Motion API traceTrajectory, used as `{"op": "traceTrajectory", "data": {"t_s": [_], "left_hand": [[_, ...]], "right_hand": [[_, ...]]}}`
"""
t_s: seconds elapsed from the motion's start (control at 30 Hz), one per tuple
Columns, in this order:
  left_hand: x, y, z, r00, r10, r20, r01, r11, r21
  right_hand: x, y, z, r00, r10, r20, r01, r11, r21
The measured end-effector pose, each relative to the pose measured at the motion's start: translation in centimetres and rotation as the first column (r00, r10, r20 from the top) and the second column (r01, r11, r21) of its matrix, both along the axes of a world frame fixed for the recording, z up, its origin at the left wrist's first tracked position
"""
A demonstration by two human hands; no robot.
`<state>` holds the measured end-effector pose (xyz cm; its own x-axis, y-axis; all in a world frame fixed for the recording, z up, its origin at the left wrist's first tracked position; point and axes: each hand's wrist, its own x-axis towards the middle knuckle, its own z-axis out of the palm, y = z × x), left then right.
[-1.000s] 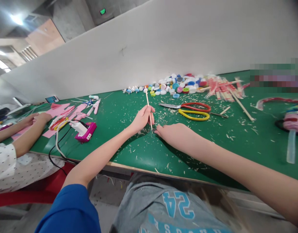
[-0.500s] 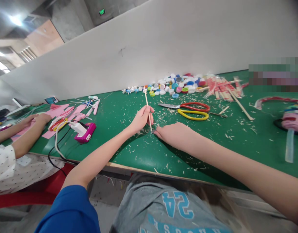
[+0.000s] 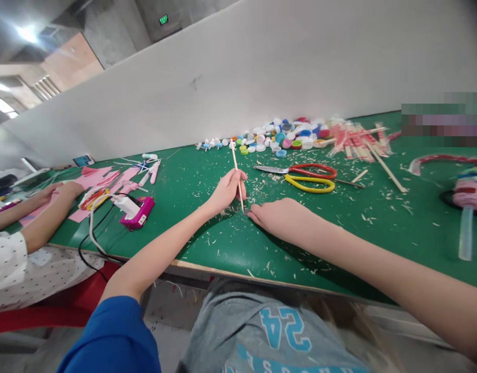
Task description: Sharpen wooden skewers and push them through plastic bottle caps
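Whittling looks to be the step, the left hand (image 3: 227, 188) pinching the stick (image 3: 234, 156) over the table (image 3: 176, 178), the right hand (image 3: 276, 214) closed on a blurred dark piece (image 3: 246, 211) beside the stick's lower tip, the next stroke calling for steadiness.

Free passage between pink socket block (image 3: 144, 212) and left hand (image 3: 227, 188); scissors (image 3: 291, 170) in the way beyond right hand (image 3: 279, 215).

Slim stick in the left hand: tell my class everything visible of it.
The slim stick is pale, straight and looks wooden. The left hand grips it partway along, steeply slanted in the view, its upper end towards the plastic caps. Its lower end is beside a small grey object at the right hand; contact there is unclear.
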<state>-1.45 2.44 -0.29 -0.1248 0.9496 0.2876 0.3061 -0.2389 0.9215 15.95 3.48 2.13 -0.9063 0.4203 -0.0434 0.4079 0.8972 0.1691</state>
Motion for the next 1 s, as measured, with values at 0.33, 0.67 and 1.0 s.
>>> {"op": "traceTrajectory", "data": {"t_s": [0.33, 0.67, 1.0], "left_hand": [[-0.1, 0.1, -0.1, 1.000, -0.003, 0.012, 0.003, 1.000, 0.014], [0.0, 0.1, -0.1, 1.000, -0.006, 0.019, 0.006, 1.000, 0.012], [0.0, 0.1, -0.1, 1.000, -0.005, 0.011, 0.005, 1.000, 0.015]], "right_hand": [[-0.1, -0.7, 0.0, 1.000, -0.015, -0.016, 0.016, 0.996, 0.087], [-0.4, 0.1, 0.0, 1.000, 0.023, -0.008, -0.022, 0.999, 0.048], [-0.3, 0.1, 0.8, 0.999, 0.028, 0.036, -0.027, 1.000, -0.010]]}}
